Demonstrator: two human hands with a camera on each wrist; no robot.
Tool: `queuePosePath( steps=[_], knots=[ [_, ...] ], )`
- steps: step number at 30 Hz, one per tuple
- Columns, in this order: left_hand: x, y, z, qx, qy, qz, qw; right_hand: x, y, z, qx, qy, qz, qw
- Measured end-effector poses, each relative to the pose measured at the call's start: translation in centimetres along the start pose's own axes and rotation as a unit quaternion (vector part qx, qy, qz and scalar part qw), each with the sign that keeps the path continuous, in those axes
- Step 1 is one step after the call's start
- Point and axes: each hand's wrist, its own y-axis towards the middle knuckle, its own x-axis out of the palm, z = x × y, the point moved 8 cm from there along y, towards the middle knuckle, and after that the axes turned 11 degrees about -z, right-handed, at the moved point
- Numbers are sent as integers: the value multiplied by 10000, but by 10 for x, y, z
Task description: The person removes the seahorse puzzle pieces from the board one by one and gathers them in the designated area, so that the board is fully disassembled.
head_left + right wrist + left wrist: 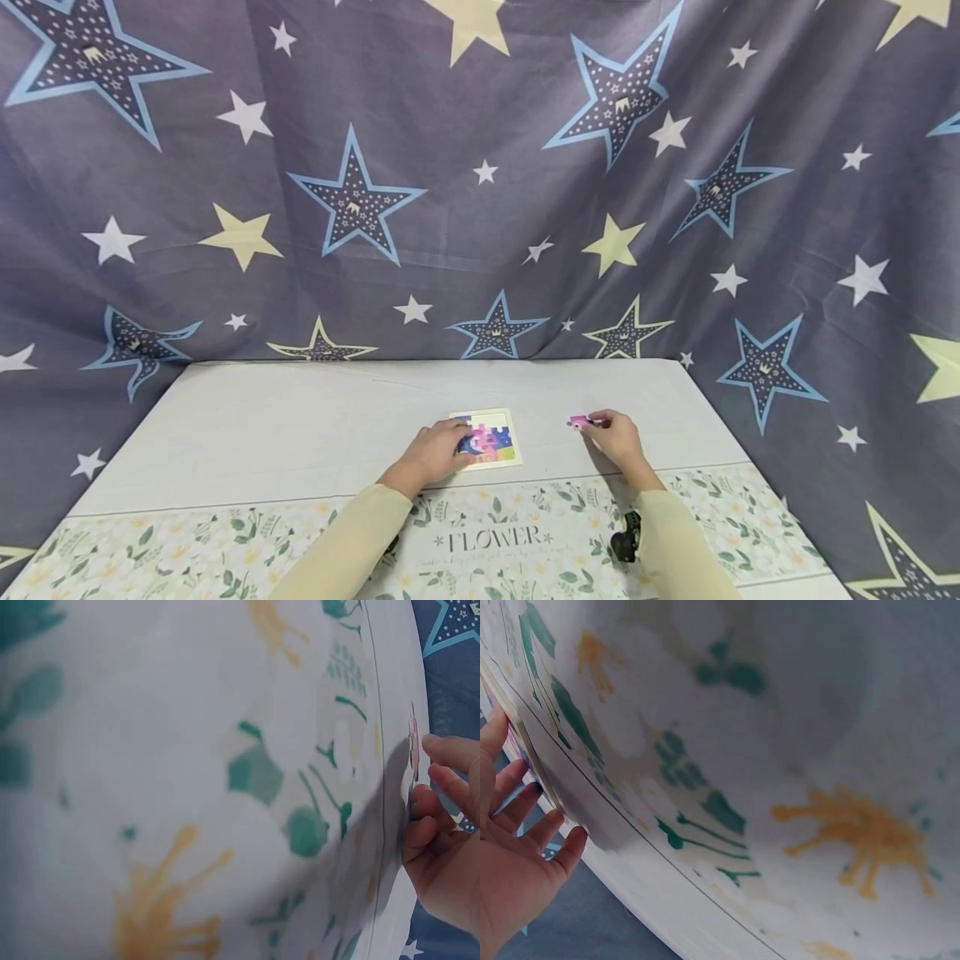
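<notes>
In front of you hangs a large grey-purple cloth (480, 108), which goes behind the table (300, 425) and along its left and right sides. The cloth has soft folds, and on it you see white stars (112, 241), pale yellow stars (242, 237) and dark stars (355, 204) with blue borders. Your table is white; its near part carries a floral band (420, 575) with green leaves (724, 813) and orange-yellow flowers (864, 832). The light is soft.
</notes>
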Motion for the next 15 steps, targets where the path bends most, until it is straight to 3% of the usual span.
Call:
queuePosePath(
  steps=[15],
  knots=[
    [0,-1,2,-10,122,8,9999,10,-1,-29,-580,144,110,9982]
  ],
)
